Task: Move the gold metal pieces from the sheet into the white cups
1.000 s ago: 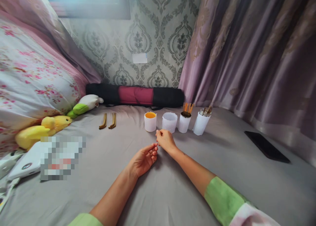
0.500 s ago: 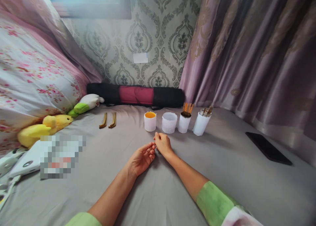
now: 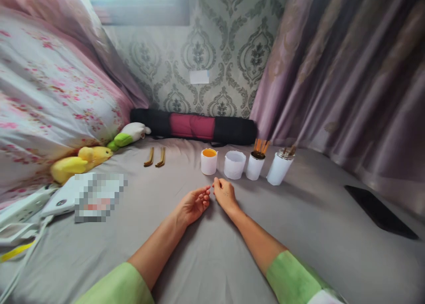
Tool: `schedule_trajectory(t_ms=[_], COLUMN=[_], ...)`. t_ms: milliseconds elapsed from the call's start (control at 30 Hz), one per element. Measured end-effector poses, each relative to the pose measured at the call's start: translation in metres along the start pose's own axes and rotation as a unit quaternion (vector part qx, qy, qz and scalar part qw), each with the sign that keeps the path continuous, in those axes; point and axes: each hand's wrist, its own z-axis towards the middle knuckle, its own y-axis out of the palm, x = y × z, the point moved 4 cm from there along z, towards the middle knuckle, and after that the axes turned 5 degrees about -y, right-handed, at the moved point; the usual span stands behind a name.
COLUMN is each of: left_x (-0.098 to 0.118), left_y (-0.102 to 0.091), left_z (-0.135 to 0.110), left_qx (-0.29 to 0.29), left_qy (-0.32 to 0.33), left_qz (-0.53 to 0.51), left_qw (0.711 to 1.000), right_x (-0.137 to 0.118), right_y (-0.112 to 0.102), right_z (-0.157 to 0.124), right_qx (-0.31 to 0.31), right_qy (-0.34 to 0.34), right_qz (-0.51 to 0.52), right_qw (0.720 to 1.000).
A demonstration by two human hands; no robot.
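Observation:
My left hand [image 3: 195,205] rests palm up on the grey sheet, fingers loosely half curled with nothing visible in them. Just right of it, my right hand [image 3: 226,194] is closed, back upward; no object shows in it. A small gap separates the fingertips of the two hands. Beyond them stand a white-wrapped cup with an orange inside [image 3: 209,163], a wider whitish cup [image 3: 234,166], a white-wrapped jar [image 3: 255,169] holding orange sticks [image 3: 261,147], and a white-wrapped glass jar [image 3: 279,170] holding brown sticks [image 3: 290,151].
Two small bundles of bent golden-brown sticks [image 3: 150,157] lie at left. Plush toys [image 3: 83,160], a white device [image 3: 66,197], a pixelated packet [image 3: 99,198] and a power strip [image 3: 25,206] line the left side. A black phone [image 3: 380,211] lies right; a black-red roll [image 3: 192,126] lies behind.
The view has turned left, so the scene sits further right. My hands, touching or nearly touching at the fingertips before, are now slightly apart. The cups and sticks stay in place.

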Motion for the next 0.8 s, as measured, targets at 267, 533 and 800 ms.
schedule_trajectory(t_ms=[267,533,800], left_x=[0.045,0.098,0.138], left_y=[-0.018,-0.046,-0.072], left_z=[0.007,0.017,0.019], left_qx=[0.092,0.187,0.246], left_qy=[0.06,0.144,0.192], left_qz=[0.09,0.186,0.245], left_qw=[0.99,0.954,0.918], right_x=[0.008,0.006,0.007], right_y=[0.008,0.008,0.008], right_z=[0.005,0.005,0.005], right_qx=[-0.016,-0.028,-0.026], right_qy=[-0.007,-0.003,-0.011], right_qz=[0.021,0.019,0.013], right_qw=[1.0,0.999,1.0])
